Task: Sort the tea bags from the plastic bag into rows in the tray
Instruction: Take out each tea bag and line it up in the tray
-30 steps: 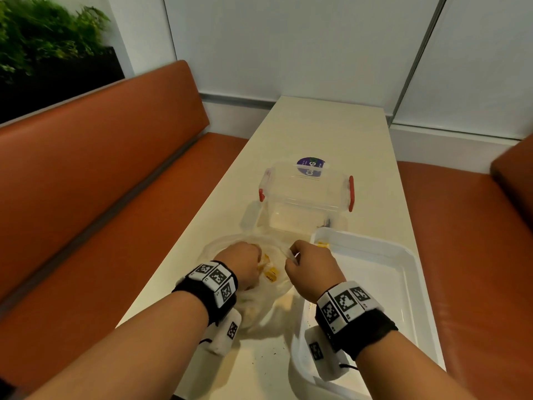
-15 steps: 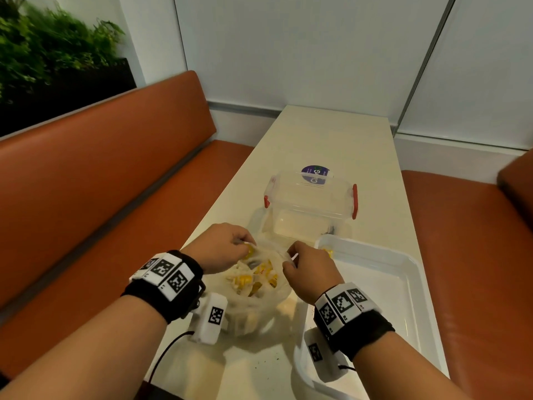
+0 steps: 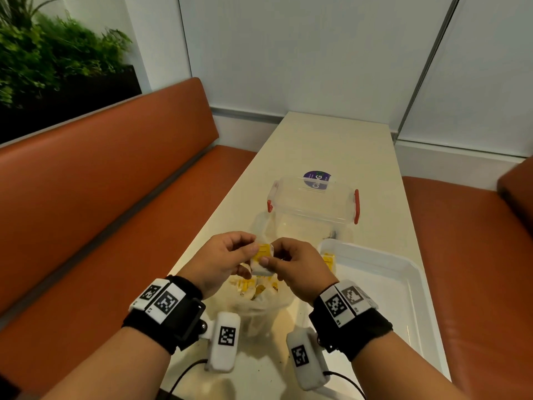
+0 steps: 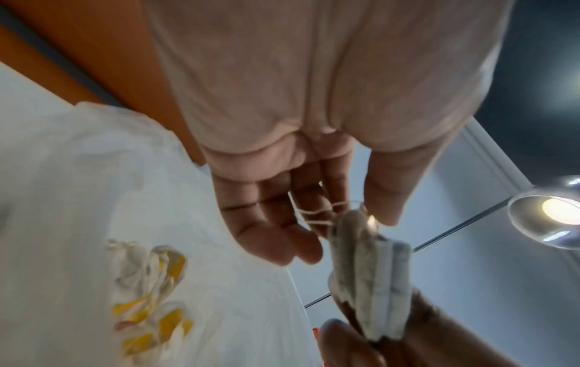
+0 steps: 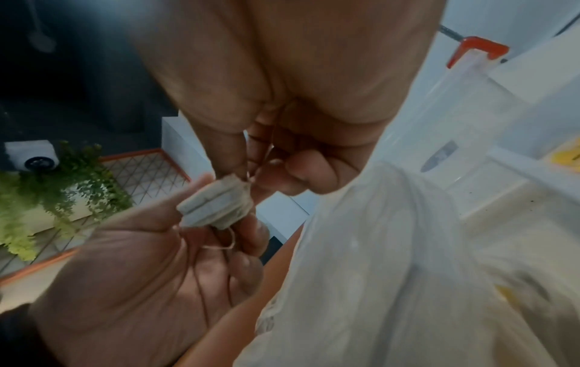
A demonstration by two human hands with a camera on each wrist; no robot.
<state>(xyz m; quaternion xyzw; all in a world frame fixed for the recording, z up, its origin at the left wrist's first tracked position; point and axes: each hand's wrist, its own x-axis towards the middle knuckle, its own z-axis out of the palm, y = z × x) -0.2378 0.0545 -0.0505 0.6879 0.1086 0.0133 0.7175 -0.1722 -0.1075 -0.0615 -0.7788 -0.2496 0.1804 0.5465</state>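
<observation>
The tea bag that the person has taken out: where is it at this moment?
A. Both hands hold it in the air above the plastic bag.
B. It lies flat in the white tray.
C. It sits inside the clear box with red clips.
A: the left hand and the right hand pinch the tea bag between them, above the plastic bag.

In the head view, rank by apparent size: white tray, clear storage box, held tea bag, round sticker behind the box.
1. White tray, though nearness to the camera enlarges it.
2. Clear storage box.
3 and 4. Held tea bag and round sticker look alike; the hands partly cover the bag, so unranked.
</observation>
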